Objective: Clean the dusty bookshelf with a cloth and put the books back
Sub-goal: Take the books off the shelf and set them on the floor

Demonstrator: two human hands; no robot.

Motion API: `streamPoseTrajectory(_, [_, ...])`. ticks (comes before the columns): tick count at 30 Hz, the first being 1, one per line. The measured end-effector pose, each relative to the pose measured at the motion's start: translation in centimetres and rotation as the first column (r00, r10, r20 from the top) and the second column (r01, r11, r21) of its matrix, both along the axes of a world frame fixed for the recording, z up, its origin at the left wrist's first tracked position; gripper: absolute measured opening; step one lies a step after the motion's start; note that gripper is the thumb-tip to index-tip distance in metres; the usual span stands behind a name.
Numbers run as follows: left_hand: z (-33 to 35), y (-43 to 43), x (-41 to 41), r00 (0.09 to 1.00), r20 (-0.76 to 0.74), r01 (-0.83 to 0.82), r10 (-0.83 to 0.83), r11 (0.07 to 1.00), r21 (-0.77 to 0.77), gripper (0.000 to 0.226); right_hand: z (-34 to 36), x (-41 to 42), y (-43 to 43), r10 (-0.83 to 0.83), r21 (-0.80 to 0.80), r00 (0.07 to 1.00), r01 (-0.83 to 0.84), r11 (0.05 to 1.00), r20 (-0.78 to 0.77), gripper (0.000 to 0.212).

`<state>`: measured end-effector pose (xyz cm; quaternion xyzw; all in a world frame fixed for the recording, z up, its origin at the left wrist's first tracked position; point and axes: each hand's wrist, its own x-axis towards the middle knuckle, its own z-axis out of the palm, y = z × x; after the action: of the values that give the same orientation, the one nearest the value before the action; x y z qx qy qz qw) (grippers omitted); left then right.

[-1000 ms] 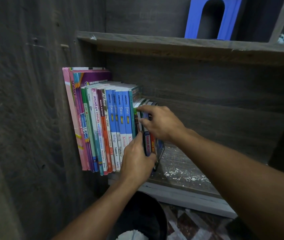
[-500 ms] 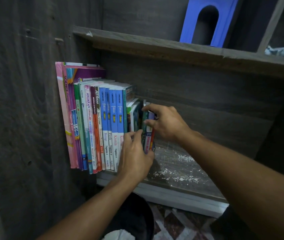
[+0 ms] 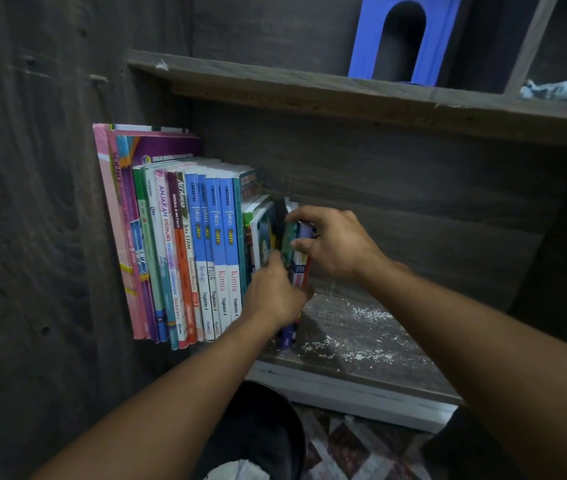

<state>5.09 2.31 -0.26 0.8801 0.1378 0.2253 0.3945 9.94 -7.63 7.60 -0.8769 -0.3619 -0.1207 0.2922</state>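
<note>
A row of upright books (image 3: pixel 185 251) stands at the left end of the lower shelf (image 3: pixel 372 344), against the side wall. At the row's right end, several small books (image 3: pixel 297 244) are held by both hands. My right hand (image 3: pixel 334 244) grips their tops, fingers curled over them. My left hand (image 3: pixel 271 292) grips their lower spines from the front. A gap shows between these small books and a white-covered book (image 3: pixel 263 233) to their left. White dust specks lie on the shelf board to the right. A pale cloth (image 3: pixel 562 91) lies on the upper shelf at far right.
A blue bookend (image 3: pixel 403 36) stands on the upper shelf (image 3: pixel 309 91). A black bin (image 3: pixel 261 434) with white paper in it sits on the patterned floor below the shelf. The dark wooden side panel (image 3: pixel 50 202) rises at left.
The small books have been pushed further back into the shelf and stood more upright. Both hands moved in with them, and the view shifted slightly.
</note>
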Motion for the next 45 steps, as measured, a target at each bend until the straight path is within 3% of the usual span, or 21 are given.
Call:
streamPoseTrajectory(8, [-0.3,-1.3,1.6,1.0,-0.013,-0.016,0.017,0.995,0.096,0.054,-0.5,0.4,-2.5,0.046,0.093,0.997,-0.04,0.995,-0.064,0.045])
streamPoseTrajectory(13, [-0.9,-0.8,1.7,0.999,0.036,-0.038,0.034,0.993,0.112,0.052,-1.6,1.8,-3.2,0.228,0.399,0.926,-0.095,0.912,-0.301,0.072])
streamPoseTrajectory(16, [-1.1,-0.3,1.4,0.999,0.036,-0.002,0.0,0.997,0.074,0.049,-2.5,2.6,-3.4,0.271,0.492,0.876,-0.045,0.869,-0.399,0.069])
streamPoseTrajectory(24, [-0.9,2.0,-0.6,0.973,-0.018,0.228,-0.23,0.971,-0.073,0.026,-6.0,5.1,-4.5,0.108,0.299,0.78,0.105,0.948,-0.616,0.058])
streamPoseTrajectory(28, [-1.1,3.4,-1.0,0.946,-0.015,0.309,-0.324,0.916,-0.256,0.03,-6.7,5.8,-4.3,0.122,0.316,0.71,0.147,0.937,-0.693,0.053])
streamPoseTrajectory(33, [-1.8,3.9,-1.1,0.927,0.029,0.361,-0.373,0.874,-0.324,0.042,-7.0,5.7,-3.3,0.199,0.414,0.658,0.187,0.891,-0.726,0.044])
streamPoseTrajectory(36, [-2.1,3.8,-0.9,0.917,0.048,0.386,-0.395,0.854,-0.348,0.06,-7.4,5.7,-3.5,0.232,0.467,0.67,0.193,0.863,-0.705,0.03])
streamPoseTrajectory(45, [-1.5,2.3,-0.5,0.897,-0.008,0.42,-0.443,0.856,-0.301,0.093,-7.6,2.9,-6.5,0.194,0.587,0.727,0.335,0.737,-0.659,0.035])
